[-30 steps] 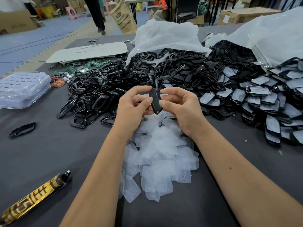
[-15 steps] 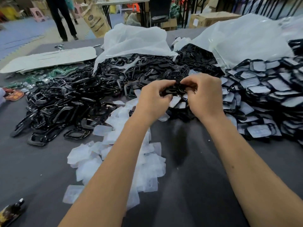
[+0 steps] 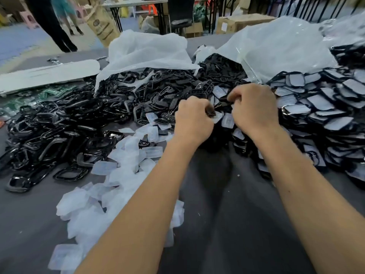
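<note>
Both my hands are stretched out over the middle of a dark grey table [image 3: 227,214]. My left hand [image 3: 192,120] has its fingers curled round a small black plastic part [image 3: 211,112]. Close on its right, my right hand [image 3: 254,109] pinches another small black piece [image 3: 224,103]; how the two pieces meet is hidden by the fingers. A heap of glossy black frames [image 3: 59,133] lies to the left. Black shells with pale film [image 3: 325,107] are stacked to the right. Loose clear film pieces [image 3: 110,194] are scattered under my left forearm.
Two crumpled white plastic bags [image 3: 146,50] [image 3: 280,46] lie at the back over more black parts [image 3: 158,89]. A white board [image 3: 49,73] and green circuit boards [image 3: 47,92] sit far left. A person's legs [image 3: 51,26], tables and cardboard boxes [image 3: 237,22] stand beyond the table.
My hands have reached forward and to the right, from above the clear film pieces to the black heap at mid-table. The single part held between both hands now looks like two pieces.
</note>
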`<move>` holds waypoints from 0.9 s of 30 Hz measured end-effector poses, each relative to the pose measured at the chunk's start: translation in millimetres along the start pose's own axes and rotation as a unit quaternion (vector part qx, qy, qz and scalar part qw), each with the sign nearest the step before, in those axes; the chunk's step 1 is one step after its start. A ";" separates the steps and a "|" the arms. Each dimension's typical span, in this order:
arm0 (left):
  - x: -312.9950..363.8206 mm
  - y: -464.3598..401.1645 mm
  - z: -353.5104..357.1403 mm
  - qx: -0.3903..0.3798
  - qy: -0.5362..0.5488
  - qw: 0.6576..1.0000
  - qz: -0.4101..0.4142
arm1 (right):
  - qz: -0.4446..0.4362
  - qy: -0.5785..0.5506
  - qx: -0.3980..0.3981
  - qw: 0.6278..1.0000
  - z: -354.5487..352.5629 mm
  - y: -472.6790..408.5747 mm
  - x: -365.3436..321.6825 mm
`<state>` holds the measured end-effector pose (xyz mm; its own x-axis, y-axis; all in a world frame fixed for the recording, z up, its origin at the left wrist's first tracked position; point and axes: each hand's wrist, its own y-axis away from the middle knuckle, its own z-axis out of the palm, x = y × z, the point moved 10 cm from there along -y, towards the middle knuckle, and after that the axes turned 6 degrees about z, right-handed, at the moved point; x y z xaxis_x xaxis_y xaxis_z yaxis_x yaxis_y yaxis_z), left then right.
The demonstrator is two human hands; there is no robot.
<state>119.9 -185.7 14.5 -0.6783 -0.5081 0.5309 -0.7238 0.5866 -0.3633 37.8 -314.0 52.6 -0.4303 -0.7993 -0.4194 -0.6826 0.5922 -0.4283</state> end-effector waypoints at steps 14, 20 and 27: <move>-99.8 27.6 -63.5 0.013 -0.204 0.965 -0.166 | -0.168 0.103 -0.148 0.969 103.0 6.3 -123.0; -130.8 30.4 -73.5 -0.005 -0.210 0.959 -0.191 | -0.150 0.002 -0.093 0.984 92.1 0.2 -118.7; -143.4 36.0 -98.7 0.035 -0.173 0.968 -0.177 | 0.037 -0.404 -0.083 0.910 87.4 18.8 -106.0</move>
<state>203.6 -29.4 0.8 -0.3789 -0.8574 0.3482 -0.9174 0.2984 -0.2633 122.2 -209.2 19.0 0.0507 -0.3823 -0.9226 -0.7780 0.5641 -0.2765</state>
